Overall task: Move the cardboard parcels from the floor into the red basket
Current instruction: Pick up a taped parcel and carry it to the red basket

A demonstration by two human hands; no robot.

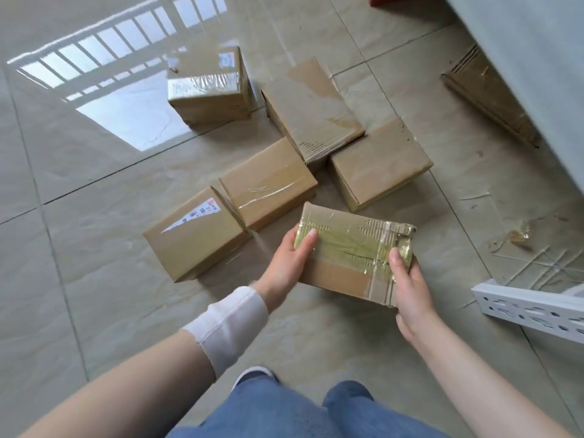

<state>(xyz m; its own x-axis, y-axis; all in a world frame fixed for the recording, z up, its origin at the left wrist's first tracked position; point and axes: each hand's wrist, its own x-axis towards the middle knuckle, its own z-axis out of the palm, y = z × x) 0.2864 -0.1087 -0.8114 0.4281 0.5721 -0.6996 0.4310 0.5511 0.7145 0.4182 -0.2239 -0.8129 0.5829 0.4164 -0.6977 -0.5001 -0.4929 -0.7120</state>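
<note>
Left hand [292, 259] and right hand [410, 286] clamp taped parcel [350, 248] by its ends | fingers beneath hidden | red object [379, 0] cut off at top edge.

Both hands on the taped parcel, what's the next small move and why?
Probably lift it straight up off the tiled floor. The left hand and right hand already clasp opposite ends of the taped parcel, thumbs on top. It sits apart from the other parcels, so nothing blocks a lift. The red basket isn't clearly in view.
</note>
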